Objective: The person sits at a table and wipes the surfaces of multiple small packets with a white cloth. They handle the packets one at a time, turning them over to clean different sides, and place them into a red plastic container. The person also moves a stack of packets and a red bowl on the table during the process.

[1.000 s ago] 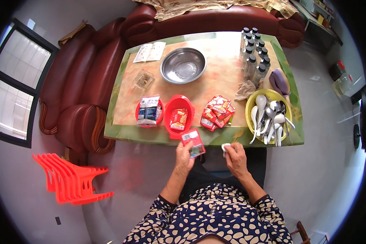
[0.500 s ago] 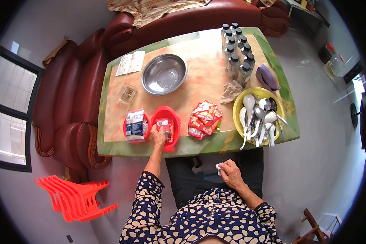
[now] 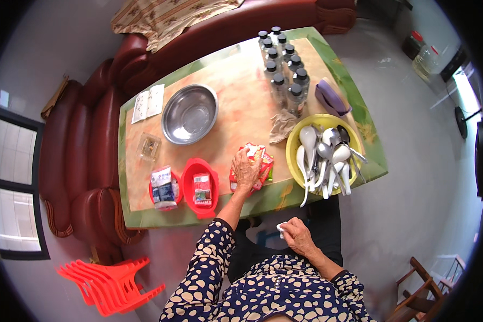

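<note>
My left hand (image 3: 246, 169) lies over a loose pile of red snack packets (image 3: 263, 165) near the table's front edge, its fingers spread and touching the top ones. Left of it stands a red oval plastic basket (image 3: 187, 185) with red packets (image 3: 202, 189) inside. A smaller red container (image 3: 178, 199) beside that basket carries a white and dark-blue packet (image 3: 163, 188). Close to my lap, my right hand (image 3: 298, 236) is closed on a small crumpled white tissue (image 3: 281, 229), mostly hidden by the fingers.
A yellow basin (image 3: 294, 153) full of spoons and ladles stands at right, with a purple case (image 3: 333, 97), brown paper (image 3: 282, 126) and black-capped bottles (image 3: 295, 99) behind. A steel bowl (image 3: 190, 114), ashtray (image 3: 148, 147) and booklet (image 3: 148, 103) lie left. Red plastic stools (image 3: 110, 287) are stacked below.
My left hand has left the red basket and moved right onto the pile of snack packets. The packets in the basket stay there. My right hand still holds the tissue. The view has shifted.
</note>
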The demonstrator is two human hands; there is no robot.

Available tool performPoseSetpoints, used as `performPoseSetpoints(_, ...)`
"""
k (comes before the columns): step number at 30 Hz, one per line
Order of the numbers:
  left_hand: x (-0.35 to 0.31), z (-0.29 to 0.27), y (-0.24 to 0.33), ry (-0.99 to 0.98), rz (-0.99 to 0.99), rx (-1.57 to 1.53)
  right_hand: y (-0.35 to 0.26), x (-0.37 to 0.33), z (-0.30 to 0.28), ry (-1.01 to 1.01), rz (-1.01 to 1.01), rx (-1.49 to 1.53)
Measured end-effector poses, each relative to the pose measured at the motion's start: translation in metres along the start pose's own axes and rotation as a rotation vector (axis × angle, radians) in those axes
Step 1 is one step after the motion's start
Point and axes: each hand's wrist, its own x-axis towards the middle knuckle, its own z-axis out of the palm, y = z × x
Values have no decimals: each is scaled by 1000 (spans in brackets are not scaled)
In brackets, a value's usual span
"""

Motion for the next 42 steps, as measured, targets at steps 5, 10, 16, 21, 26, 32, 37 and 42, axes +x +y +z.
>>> performPoseSetpoints(5, 2, 17, 5, -62, 51, 245, 9, -2, -6, 35, 29, 17)
performPoseSetpoints(10, 10, 21, 4, -108, 78, 333, 11, -1, -6, 50, -1, 26)
performPoseSetpoints(16, 26, 11, -37, 129, 125, 137, 6, -1, -8, 45, -37, 44)
performPoseSetpoints(21, 19, -38, -34, -93, -459, -1124, -2, 6, -11, 97, -66, 77)
performPoseSetpoints(26, -42, -87, 7, -299, -501, -1599, -44, 59, -27, 260, -100, 176)
performPoseSetpoints(32, -99, -116, 55, -355, -497, -1757, -88, 77, -20, 321, -197, 273)
performPoseSetpoints(37, -122, -135, 72, -353, -482, -1742, -97, 69, -22, 457, -196, 227)
performPoseSetpoints(42, -136, -137, 78, -359, -361, -1688, -100, 73, -20, 499, -301, -6)
